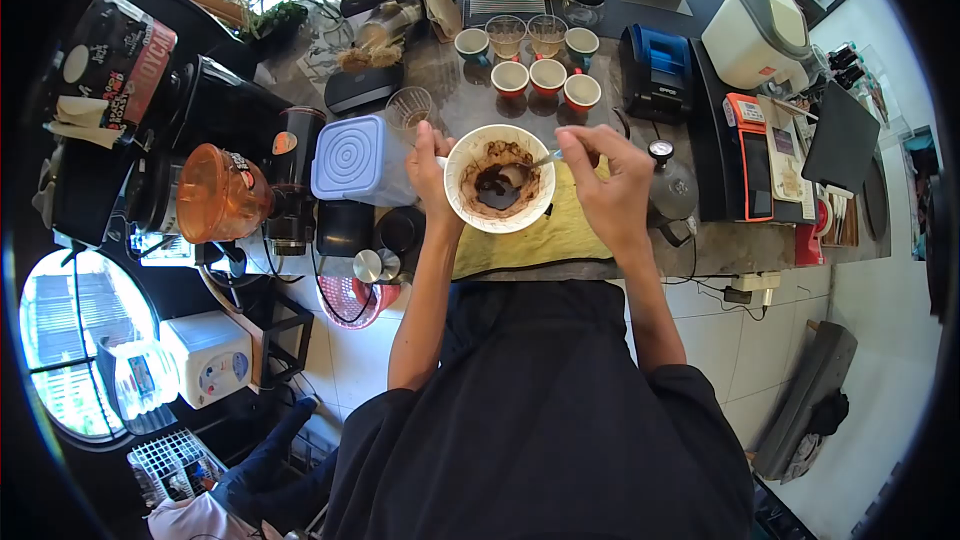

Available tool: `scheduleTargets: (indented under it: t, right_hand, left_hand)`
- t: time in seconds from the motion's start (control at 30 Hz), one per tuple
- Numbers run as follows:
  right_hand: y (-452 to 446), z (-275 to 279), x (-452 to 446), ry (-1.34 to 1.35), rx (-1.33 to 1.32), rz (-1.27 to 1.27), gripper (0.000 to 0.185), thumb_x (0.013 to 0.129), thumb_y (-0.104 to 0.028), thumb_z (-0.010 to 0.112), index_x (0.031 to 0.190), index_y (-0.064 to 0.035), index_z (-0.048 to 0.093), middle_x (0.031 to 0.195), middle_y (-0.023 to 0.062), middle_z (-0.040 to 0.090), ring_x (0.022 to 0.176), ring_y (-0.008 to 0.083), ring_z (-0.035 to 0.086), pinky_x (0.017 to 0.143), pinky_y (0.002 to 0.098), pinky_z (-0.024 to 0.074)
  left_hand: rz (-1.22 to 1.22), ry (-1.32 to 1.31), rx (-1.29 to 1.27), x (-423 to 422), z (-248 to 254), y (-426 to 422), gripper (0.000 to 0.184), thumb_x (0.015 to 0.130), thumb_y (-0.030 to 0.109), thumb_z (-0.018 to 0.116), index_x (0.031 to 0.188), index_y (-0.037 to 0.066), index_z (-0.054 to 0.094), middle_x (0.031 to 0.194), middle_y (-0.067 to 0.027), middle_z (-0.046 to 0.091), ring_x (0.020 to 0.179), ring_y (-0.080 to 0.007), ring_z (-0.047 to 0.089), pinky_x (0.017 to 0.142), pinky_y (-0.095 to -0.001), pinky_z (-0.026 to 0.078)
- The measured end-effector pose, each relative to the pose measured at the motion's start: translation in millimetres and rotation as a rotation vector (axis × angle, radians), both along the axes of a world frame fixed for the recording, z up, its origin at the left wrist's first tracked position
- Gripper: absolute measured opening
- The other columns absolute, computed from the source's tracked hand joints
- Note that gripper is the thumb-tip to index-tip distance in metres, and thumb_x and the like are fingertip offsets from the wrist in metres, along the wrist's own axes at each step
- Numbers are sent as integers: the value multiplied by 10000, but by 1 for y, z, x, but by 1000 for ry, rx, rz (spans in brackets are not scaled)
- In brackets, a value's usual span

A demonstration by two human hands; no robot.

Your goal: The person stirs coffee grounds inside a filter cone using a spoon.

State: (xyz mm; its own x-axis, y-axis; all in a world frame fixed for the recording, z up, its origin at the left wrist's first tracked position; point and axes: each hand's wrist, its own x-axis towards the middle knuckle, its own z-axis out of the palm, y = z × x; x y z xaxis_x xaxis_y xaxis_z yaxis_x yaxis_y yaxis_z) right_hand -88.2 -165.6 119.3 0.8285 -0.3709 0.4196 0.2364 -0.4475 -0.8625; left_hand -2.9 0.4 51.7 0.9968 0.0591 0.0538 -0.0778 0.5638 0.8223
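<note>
A white cup is held up over the yellow cloth, tilted so its inside faces me. Dark brown liquid pools at its bottom, and brown smears coat the inner wall. My left hand is closed round the cup's handle on the left side. Between the thumb and fingers of my right hand is the handle of a spoon, whose bowl dips into the brown liquid. My right fingers cover the end of the spoon.
Several small cups and two clear glasses stand behind. On the left are a lidded container, a clear glass and a grinder with an orange hopper. A glass pot and a blue-black printer are at right.
</note>
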Motion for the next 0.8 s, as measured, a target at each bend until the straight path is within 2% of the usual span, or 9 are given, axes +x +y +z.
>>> scheduleTargets:
  t: [0.17, 0.33, 0.5, 0.63, 0.8]
  right_hand:
    - [7, -24, 1, 118, 48, 63, 115, 850, -74, 700, 900, 28, 716, 675, 65, 610, 571, 112, 532, 545, 270, 416]
    - [4, -24, 1, 108, 121, 18, 108, 855, -68, 694, 909, 23, 719, 662, 51, 594, 563, 107, 512, 537, 272, 402]
    - [3, -25, 4, 14, 36, -7, 89, 852, -57, 695, 894, 18, 719, 668, 47, 598, 558, 100, 515, 531, 265, 399]
    - [9, -26, 4, 55, -21, 15, 90, 853, -58, 694, 887, 23, 716, 674, 50, 604, 557, 99, 520, 528, 262, 398]
    - [11, -39, 2, 94, 181, 25, 102, 858, -64, 691, 900, 25, 716, 656, 52, 592, 563, 92, 511, 530, 262, 393]
  left_hand:
    - [-4, 15, -2, 5, -26, 0, 502, 1033, 310, 457, 589, 158, 279, 552, 59, 240, 491, -56, 245, 456, -262, 210]
    - [-17, 1, 27, 4, -34, 4, 511, 1032, 317, 460, 582, 157, 276, 531, 50, 264, 482, -56, 254, 452, -264, 212]
    - [-38, 7, 50, 1, -31, 6, 503, 1028, 316, 464, 589, 166, 268, 543, 52, 251, 491, -55, 258, 464, -263, 230]
    - [-60, 3, 59, 2, -32, 7, 494, 1027, 312, 465, 599, 173, 260, 561, 59, 225, 500, -54, 258, 473, -260, 244]
    - [-67, -21, 54, 4, -35, 8, 497, 1027, 319, 464, 599, 172, 260, 559, 58, 228, 496, -59, 265, 471, -261, 251]
